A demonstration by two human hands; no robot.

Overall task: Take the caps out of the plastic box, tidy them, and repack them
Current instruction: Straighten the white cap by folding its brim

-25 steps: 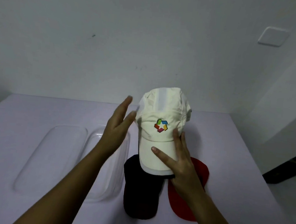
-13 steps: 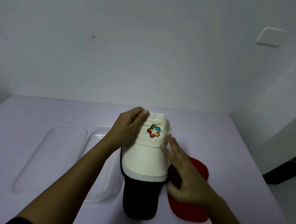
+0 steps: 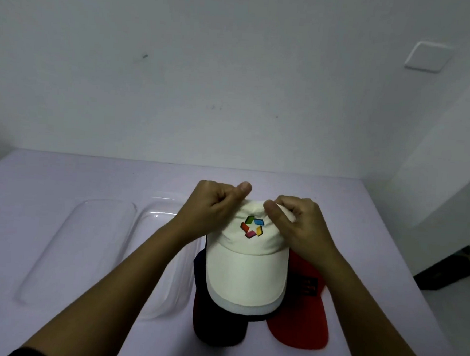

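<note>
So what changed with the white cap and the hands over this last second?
The white cap came down from upright onto the dark cap. The left hand, open before, closed a grip on its crown; the right hand left the brim and pinched the crown too. The red cap, clear box and lid stayed put.

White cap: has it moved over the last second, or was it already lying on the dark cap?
Yes. The white cap was held upright above the table; it has come down flat onto the dark cap, beside the red cap.
</note>
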